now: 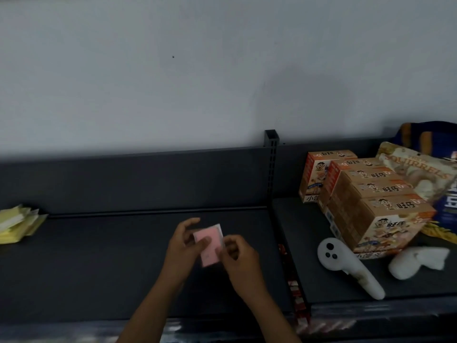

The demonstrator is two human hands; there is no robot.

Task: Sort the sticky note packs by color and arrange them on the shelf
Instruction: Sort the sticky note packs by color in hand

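Note:
A pink sticky note pack (pixel 210 243) in clear wrap is held just above the dark shelf (pixel 99 268), near its middle. My left hand (pixel 184 246) grips the pack's left side, thumb across its face. My right hand (pixel 239 258) pinches the pack's right edge. A pile of yellow sticky note packs (pixel 17 225) lies at the far left of the shelf, against the back panel.
A slotted upright post (pixel 272 154) divides the shelf. On the right section stand several orange snack boxes (pixel 358 201), a snack bag (pixel 420 174), a white controller (pixel 346 266) and a white cloth bundle (pixel 418 261). Red price tags (pixel 296 295) line the divider.

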